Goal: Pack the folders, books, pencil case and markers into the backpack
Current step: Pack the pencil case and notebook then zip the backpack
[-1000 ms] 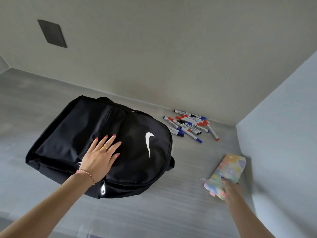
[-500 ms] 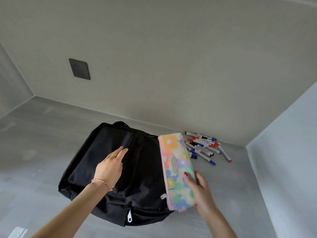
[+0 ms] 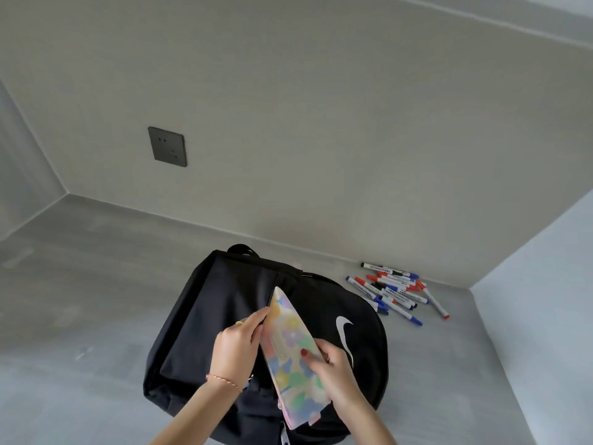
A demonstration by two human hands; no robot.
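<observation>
A black backpack [image 3: 205, 319] with a white swoosh lies flat on the grey surface. The flowery pastel pencil case [image 3: 293, 358] stands on edge along the backpack's zip opening, its far end dipping into the gap. My right hand [image 3: 330, 367] grips the case from the right side. My left hand [image 3: 237, 345] pinches the edge of the backpack's opening just left of the case. A heap of several markers [image 3: 394, 289] with red, blue and black caps lies to the right of the backpack by the wall. No folders or books show.
A beige wall runs close behind the backpack, with a dark socket plate [image 3: 167, 146] on it. A pale blue-grey wall [image 3: 542, 332] closes in the right side. Grey surface [image 3: 80, 316] stretches to the left of the backpack.
My right hand carried the pencil case from the right of the surface onto the backpack and tipped it on edge into the opening. My left hand moved from resting flat to holding the opening's edge.
</observation>
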